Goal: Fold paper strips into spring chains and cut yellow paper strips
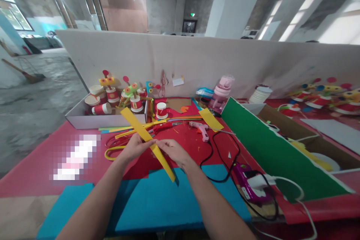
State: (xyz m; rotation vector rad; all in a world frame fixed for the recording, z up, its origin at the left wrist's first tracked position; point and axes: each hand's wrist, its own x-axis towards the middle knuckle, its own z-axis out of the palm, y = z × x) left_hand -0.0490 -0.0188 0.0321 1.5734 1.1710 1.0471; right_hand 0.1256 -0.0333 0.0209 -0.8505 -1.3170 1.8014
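A long yellow paper strip (164, 163) slants across the middle of the view, held above the red and blue table covering. My left hand (137, 146) pinches it near its middle from the left side. From the right, my right hand (172, 150) grips the same spot, its thumb and fingertips almost meeting the left thumb. Beneath and left of the hands lie scissors with a yellow handle loop (112, 153), partly hidden by my left wrist. Several thin paper strips (120, 129) are spread just behind the hands. A pink glue gun (201, 130) rests to the right.
A white box (92, 120) at the back left holds paper-cup figures. A white-red cup (161, 110) stands beside it. At right are a yellow paper piece (210, 120), a purple power strip (250, 183) with cables, and a green panel (270, 153). A pink bottle (222, 92) stands behind.
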